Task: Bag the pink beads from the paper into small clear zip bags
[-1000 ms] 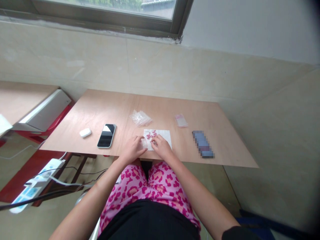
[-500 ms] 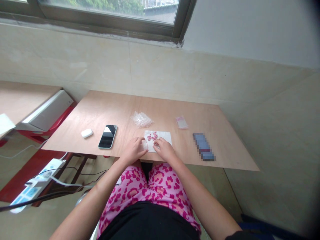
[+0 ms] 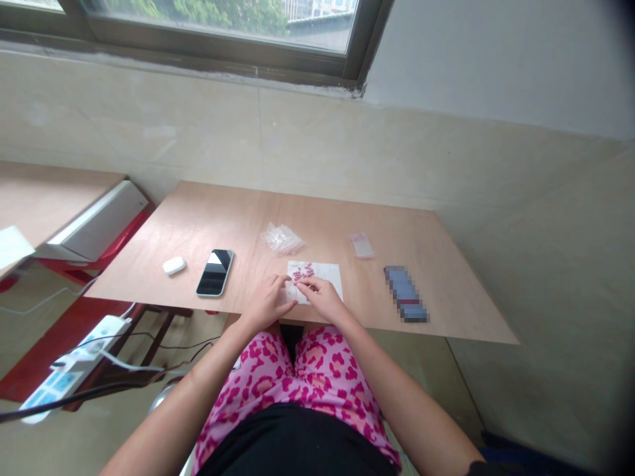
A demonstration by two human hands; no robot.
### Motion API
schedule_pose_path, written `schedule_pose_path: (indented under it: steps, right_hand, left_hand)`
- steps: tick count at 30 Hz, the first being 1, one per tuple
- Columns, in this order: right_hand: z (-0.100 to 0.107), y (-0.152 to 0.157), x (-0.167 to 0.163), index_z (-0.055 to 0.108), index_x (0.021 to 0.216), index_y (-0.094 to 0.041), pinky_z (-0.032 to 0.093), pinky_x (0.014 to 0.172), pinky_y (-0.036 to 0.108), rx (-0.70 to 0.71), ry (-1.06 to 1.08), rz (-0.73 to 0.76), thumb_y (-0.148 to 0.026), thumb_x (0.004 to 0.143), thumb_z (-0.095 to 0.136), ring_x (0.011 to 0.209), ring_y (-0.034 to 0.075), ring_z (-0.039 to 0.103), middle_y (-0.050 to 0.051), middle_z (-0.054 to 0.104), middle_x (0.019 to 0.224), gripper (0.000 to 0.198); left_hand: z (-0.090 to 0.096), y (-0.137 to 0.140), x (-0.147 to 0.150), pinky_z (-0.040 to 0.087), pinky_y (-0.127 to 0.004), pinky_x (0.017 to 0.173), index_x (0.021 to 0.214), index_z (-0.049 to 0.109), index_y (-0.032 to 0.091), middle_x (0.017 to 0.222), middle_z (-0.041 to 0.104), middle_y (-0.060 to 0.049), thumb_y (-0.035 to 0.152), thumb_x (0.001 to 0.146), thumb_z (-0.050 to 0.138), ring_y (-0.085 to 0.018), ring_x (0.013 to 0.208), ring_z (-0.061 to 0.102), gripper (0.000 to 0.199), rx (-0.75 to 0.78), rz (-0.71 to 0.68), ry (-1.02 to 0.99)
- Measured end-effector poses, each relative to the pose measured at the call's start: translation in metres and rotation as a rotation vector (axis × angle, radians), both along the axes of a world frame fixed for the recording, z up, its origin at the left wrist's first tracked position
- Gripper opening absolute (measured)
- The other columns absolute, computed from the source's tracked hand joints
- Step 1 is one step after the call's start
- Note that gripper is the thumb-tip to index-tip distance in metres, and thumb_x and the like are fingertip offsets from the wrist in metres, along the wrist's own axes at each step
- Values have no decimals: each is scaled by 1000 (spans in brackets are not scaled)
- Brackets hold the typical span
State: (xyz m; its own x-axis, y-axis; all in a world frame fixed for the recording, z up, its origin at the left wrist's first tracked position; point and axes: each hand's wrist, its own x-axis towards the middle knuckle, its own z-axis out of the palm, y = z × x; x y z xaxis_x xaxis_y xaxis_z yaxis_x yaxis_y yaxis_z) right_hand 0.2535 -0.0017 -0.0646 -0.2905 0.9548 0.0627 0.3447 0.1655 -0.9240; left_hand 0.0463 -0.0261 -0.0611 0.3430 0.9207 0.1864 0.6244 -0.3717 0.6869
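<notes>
On a white sheet of paper (image 3: pixel 327 272) near the table's front edge lies a small heap of red beads (image 3: pixel 303 271). My left hand (image 3: pixel 268 303) rests at the sheet's left side, fingers curled and closed on a thin red string (image 3: pixel 296 292) that bows out to the right of them. From the other side my right hand (image 3: pixel 320 295) reaches over the paper, thumb and forefinger pinched together right beside the string. Whatever sits in that pinch is too small to make out.
Clear plastic bags (image 3: pixel 282 238) lie behind the paper, and a small pinkish bag (image 3: pixel 362 245) is to their right. A phone (image 3: pixel 215 272) and a white case (image 3: pixel 174 266) are on the left. A blurred-out phone-like object (image 3: pixel 405 293) lies right. A power strip (image 3: pixel 74 370) hangs low left.
My right hand's fingertips have moved left across the paper, from below the beads to the string at my left hand. My left hand stays nearly in place.
</notes>
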Motion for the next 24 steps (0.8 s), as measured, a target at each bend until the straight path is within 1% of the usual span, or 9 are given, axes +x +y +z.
schedule_pose_path:
  steps: [2, 5, 8, 10, 12, 16, 20, 22, 24]
  right_hand:
    - [3, -3, -1, 78, 101, -22, 51, 79, 30, -9, 2, 36, -40, 95, 61, 89, 20, 68, 5, 76, 101, 25]
    - [6, -6, 0, 78, 102, -22, 50, 73, 28, -31, -49, 93, -36, 90, 68, 78, 18, 65, 3, 75, 91, 21]
    - [7, -7, 3, 78, 92, -22, 48, 71, 27, -13, -100, 139, -28, 87, 68, 76, 17, 63, 1, 73, 83, 12]
    - [9, -6, 6, 75, 86, -21, 49, 72, 27, -16, -90, 127, -27, 88, 66, 76, 17, 64, 1, 73, 84, 12]
    - [11, -3, 9, 72, 87, -20, 50, 69, 27, -56, -35, 108, -30, 90, 63, 72, 16, 64, 1, 72, 85, 13]
    - [11, 0, 12, 66, 92, -20, 50, 60, 25, -148, 137, 75, -37, 89, 64, 66, 14, 62, 1, 68, 87, 18]
    - [7, 0, 8, 59, 103, -22, 47, 53, 23, -202, 270, 38, -40, 84, 70, 64, 13, 59, -1, 62, 84, 28]
    - [6, 0, 6, 57, 106, -22, 46, 53, 23, -213, 307, 45, -39, 84, 71, 63, 13, 58, -3, 60, 81, 31]
    - [5, -1, 5, 57, 108, -23, 46, 53, 22, -211, 324, 55, -37, 84, 70, 62, 12, 56, -4, 58, 79, 31]
  left_hand:
    - [-2, -1, 1, 49, -43, 94, 129, 53, 24, 110, 62, -8, 30, 86, 70, -29, 106, 61, 46, 10, 3, -22]
    - [-6, -1, 2, 49, -44, 97, 129, 53, 24, 113, 61, -9, 29, 87, 70, -28, 109, 60, 45, 6, 20, -61]
    - [-7, -1, 2, 50, -44, 97, 129, 53, 23, 114, 61, -9, 33, 87, 73, -27, 109, 61, 48, -36, 30, -127]
    - [-6, 0, 2, 51, -45, 97, 130, 53, 24, 114, 62, -8, 37, 85, 76, -27, 109, 62, 53, -99, 38, -203]
    - [-4, 1, 2, 55, -43, 90, 129, 53, 24, 113, 62, -8, 41, 87, 74, -25, 105, 65, 51, -222, 47, -321]
    - [0, 6, 2, 58, -33, 72, 115, 55, 22, 107, 66, -8, 47, 96, 61, -23, 97, 71, 32, -464, 44, -592]
    - [1, 9, 1, 50, -22, 55, 101, 57, 19, 97, 68, -6, 51, 94, 63, -22, 86, 75, 33, -567, 120, -669]
    - [2, 9, 1, 47, -20, 53, 99, 58, 19, 94, 69, -6, 51, 92, 65, -21, 84, 75, 34, -597, 146, -680]
    - [3, 8, 1, 49, -20, 55, 99, 59, 19, 93, 69, -6, 50, 90, 68, -21, 85, 75, 34, -611, 154, -691]
